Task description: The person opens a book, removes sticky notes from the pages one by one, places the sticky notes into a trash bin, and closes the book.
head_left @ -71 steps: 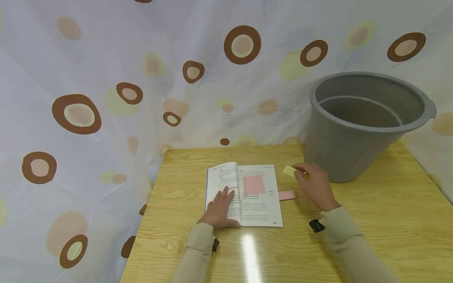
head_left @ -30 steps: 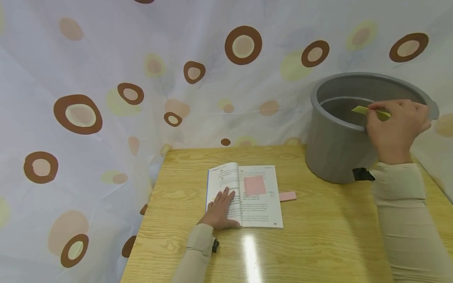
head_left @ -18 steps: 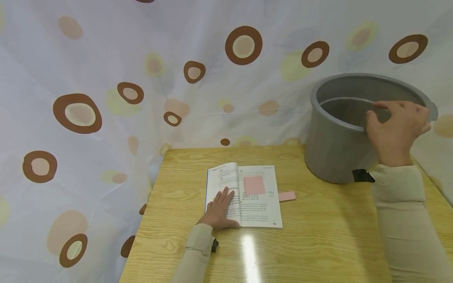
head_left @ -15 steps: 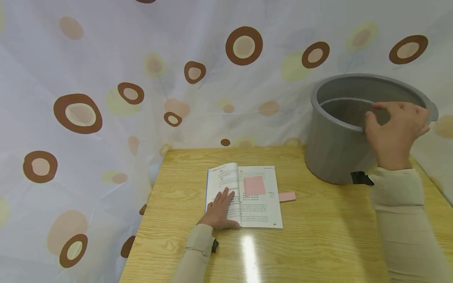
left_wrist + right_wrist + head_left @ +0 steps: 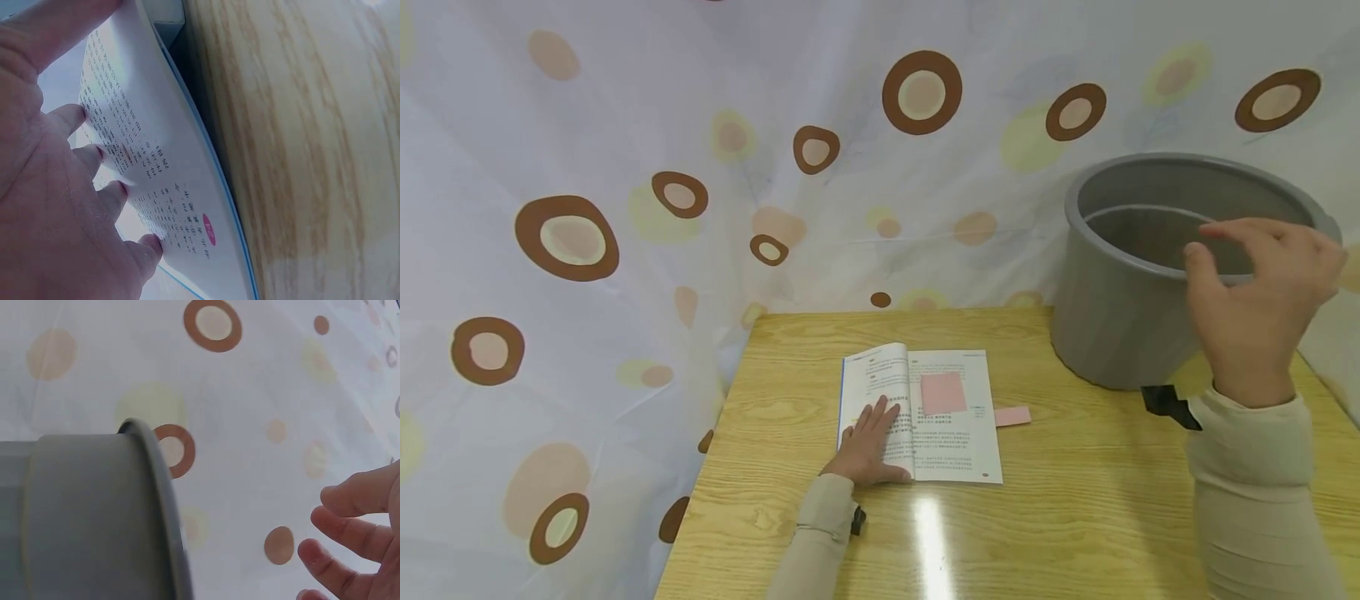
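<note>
Bucket [image 5: 1123,321] stands upright, its inside partly hidden by the right hand [image 5: 1262,300].

Beyond the left hand [image 5: 865,448] and right hand [image 5: 1262,304], I see a pale, creased sheet [image 5: 842,50] printed with brown rings [image 5: 922,92] and faint yellow and peach spots; it drops past the left hand's outer side too. Under both I have a wood-grained table [image 5: 1045,525], with a bright glare [image 5: 931,546] just nearer me than the left hand.
</note>
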The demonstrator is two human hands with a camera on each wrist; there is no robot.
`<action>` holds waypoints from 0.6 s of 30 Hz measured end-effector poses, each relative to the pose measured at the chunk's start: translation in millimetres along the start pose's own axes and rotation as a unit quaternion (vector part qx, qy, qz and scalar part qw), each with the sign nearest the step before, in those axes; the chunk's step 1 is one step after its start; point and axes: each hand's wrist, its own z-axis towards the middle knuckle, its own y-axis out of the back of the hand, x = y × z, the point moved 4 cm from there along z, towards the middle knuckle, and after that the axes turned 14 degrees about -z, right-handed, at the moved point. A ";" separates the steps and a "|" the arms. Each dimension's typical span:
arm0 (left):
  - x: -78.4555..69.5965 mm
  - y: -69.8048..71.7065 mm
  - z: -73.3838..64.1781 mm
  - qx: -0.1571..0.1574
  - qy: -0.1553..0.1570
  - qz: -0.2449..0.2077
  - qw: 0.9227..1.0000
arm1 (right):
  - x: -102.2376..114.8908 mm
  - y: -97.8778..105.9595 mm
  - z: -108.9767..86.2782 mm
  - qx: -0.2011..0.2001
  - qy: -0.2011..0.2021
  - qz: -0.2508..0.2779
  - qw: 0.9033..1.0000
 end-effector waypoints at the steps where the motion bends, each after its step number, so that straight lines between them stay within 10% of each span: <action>1: 0.0 0.1 0.1 0.000 0.001 0.001 1.000 | 2.1 2.3 -0.7 -0.002 0.004 0.002 1.000; 18: -1.7 -2.2 0.7 -0.004 0.007 0.002 1.000 | 41.4 -33.4 -61.6 0.114 0.115 0.077 0.984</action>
